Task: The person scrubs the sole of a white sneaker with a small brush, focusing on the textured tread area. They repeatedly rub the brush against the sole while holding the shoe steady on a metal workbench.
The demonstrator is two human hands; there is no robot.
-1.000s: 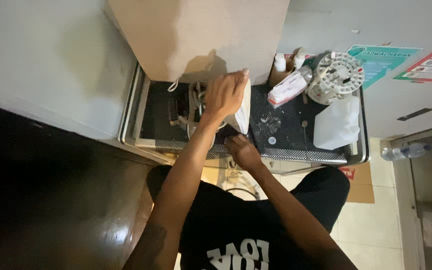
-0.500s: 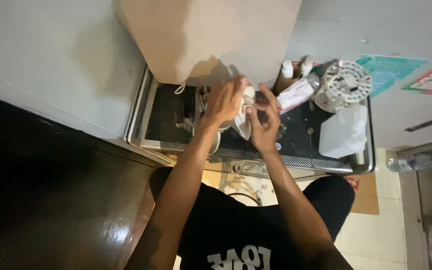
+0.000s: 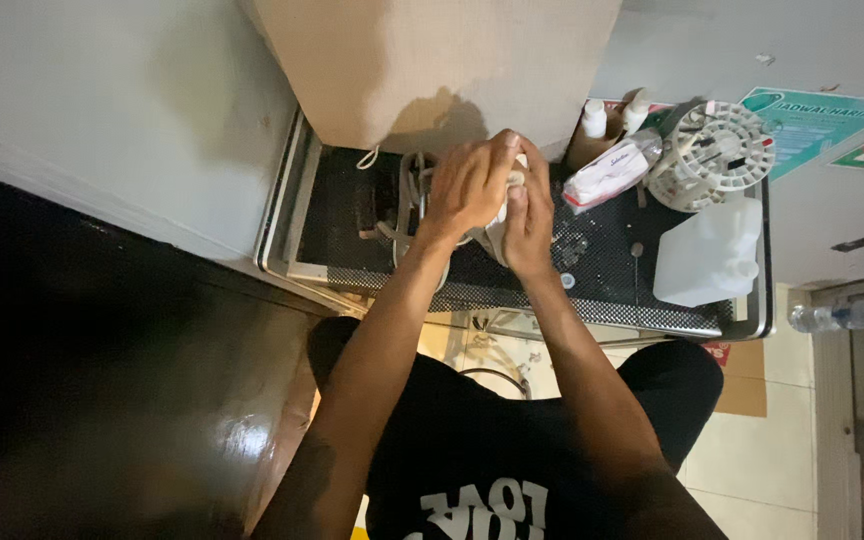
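Both hands are meeting over a dark mesh tray [image 3: 602,290]. Left hand [image 3: 467,185] is curling its fingers [image 3: 497,155] over a white bundle [image 3: 500,215], and right hand [image 3: 527,220] is pressing the same bundle from the other side. Bundle is sitting mid-tray, beside a coiled cord [image 3: 410,195]. A jug [image 3: 707,250] and a round reel [image 3: 712,155] are lying further right.

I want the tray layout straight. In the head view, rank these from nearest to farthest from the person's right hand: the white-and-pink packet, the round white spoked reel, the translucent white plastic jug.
From the right hand:
1. White-and-pink packet, just to its right.
2. Round white spoked reel, farther right, at the tray's back.
3. Translucent white plastic jug, far right; close to the reel's distance, slightly farther.
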